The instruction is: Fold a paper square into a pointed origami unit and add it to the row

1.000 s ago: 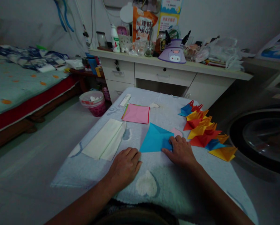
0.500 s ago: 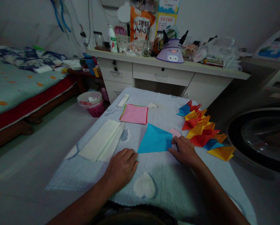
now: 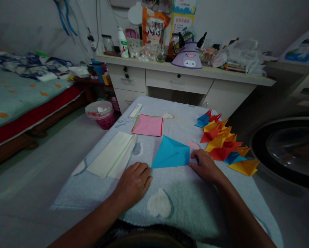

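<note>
A blue sheet of origami paper [image 3: 172,155], folded into a pointed kite-like shape with creases, lies flat on the cloth-covered table [image 3: 193,196]. My left hand [image 3: 136,181] rests at its left corner, fingers bent and held together, fingertips on the corner. What lies beneath those fingers is hidden. Beside the right edge is my right hand [image 3: 204,165], its thumb and forefinger apart, with the thumb close to the lower right corner. Part of a pink shape [image 3: 193,144] shows behind that edge.
Square pink sheets [image 3: 147,125] are stacked behind the blue paper. Folded whitish paper [image 3: 111,155] lies to the left, near a small white box [image 3: 135,111]. Several red, yellow and blue folded paper figures [image 3: 224,144] line the right side. A cluttered desk [image 3: 180,81] stands behind.
My right hand has drawn slightly away to the right from the paper's edge. The left hand stays at the left corner, and a crease across the blue paper shows more plainly.
</note>
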A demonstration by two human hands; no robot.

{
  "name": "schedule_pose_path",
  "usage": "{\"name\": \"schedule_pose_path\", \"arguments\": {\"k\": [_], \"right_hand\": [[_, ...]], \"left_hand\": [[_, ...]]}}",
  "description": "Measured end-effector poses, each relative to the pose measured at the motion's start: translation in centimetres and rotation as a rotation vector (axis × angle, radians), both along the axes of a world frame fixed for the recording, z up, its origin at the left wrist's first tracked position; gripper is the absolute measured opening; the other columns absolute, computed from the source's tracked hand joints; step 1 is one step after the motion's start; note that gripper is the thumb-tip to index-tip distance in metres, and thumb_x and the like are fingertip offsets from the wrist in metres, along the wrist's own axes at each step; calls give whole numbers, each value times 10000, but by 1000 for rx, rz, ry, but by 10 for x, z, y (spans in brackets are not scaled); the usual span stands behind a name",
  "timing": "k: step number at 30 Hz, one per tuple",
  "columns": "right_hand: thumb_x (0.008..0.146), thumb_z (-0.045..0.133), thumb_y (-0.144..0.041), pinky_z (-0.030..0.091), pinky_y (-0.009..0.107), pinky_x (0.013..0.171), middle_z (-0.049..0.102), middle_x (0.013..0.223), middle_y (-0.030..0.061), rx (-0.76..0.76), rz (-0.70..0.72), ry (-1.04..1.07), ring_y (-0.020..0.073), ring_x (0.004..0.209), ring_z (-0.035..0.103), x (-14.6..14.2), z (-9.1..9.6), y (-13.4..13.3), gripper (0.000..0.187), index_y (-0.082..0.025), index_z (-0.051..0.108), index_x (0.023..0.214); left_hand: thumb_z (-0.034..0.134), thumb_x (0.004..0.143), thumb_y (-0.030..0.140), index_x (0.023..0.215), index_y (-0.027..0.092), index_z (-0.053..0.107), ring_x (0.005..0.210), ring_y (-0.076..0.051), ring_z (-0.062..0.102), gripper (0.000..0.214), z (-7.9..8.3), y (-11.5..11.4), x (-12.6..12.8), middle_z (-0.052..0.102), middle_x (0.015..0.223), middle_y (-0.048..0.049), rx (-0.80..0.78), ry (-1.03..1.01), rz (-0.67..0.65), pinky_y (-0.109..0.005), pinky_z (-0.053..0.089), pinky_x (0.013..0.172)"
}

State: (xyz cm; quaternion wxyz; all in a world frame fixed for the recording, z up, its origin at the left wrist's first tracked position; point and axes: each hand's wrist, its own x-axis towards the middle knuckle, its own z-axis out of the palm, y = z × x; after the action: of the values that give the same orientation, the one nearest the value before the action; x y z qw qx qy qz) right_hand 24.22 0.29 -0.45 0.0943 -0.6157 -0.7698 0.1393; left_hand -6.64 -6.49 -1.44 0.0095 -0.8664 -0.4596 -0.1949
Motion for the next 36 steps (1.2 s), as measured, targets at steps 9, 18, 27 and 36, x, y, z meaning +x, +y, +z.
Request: {"name": "schedule_pose_path", "arguments": {"k": [9, 18, 27, 36], "right_hand": [[719, 514, -159, 377, 340, 781, 577, 920, 54, 74, 13, 107, 217, 873, 515, -1, -1, 0, 196, -191, 569, 904], [766, 569, -220, 397, 391, 813, 553, 968, 73, 197, 123, 253, 251, 911, 493, -16, 1, -6, 210, -199, 592, 974], [804, 598, -204, 404, 413, 874, 560, 1012, 69, 170, 211, 348, 250, 987, 487, -19, -2, -5, 31, -206, 575, 826], [823, 607, -234, 396, 433, 912, 563, 1065, 75, 224, 268, 512, 259, 1054, 487, -25, 6, -10, 36, -219, 575, 834]], "left_hand": [[532, 903, 190, 1000, 172, 618, 894, -232, 557, 130, 3, 3, -2, 620, 952, -71, -115, -25, 16, -409, 519, 809], [566, 856, 165, 1174, 190, 530, 1083, -263, 567, 321, 14, 12, 17, 579, 1194, -94, -182, -141, 27, -439, 506, 937], [546, 841, 112, 1363, 209, 396, 1232, -234, 519, 551, 32, 35, 60, 495, 1375, -96, -381, -367, -112, -392, 494, 988], [622, 823, 159, 1169, 197, 591, 903, -195, 641, 350, 34, 48, 85, 678, 1096, -53, -444, -457, -8, -329, 503, 822]]}}
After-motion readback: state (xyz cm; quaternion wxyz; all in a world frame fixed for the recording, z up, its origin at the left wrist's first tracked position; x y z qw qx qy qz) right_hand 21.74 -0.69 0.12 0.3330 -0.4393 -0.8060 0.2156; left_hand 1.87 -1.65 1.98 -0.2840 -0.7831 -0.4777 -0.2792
